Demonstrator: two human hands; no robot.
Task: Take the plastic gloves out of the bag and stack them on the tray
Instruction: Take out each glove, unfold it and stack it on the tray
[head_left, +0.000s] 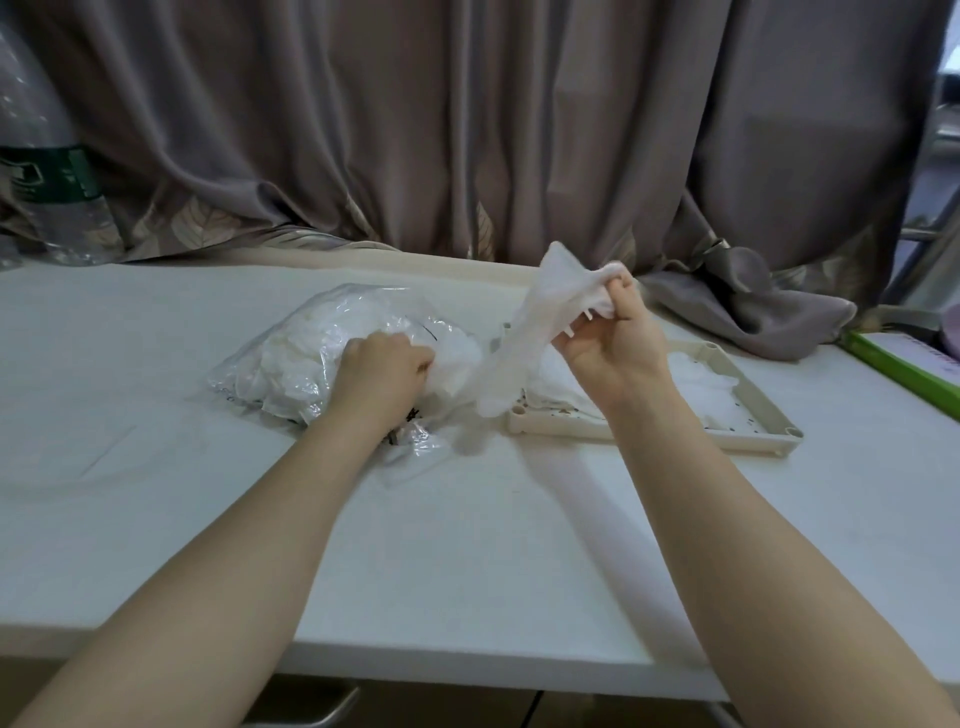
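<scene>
Our two bare forearms reach out over the smooth white table (156, 364). Our left hand (382, 376) curls into the mouth of the crinkly clear plastic bag (291, 358), gripping the filmy white gloves packed inside. Our right hand (610, 340) is raised just right of it, pinching one thin, translucent white plastic glove (524, 332) that drapes down limply. Behind it lies the flat, cream, square-cornered plastic tray (753, 410), with more gloves (711, 384) on it.
</scene>
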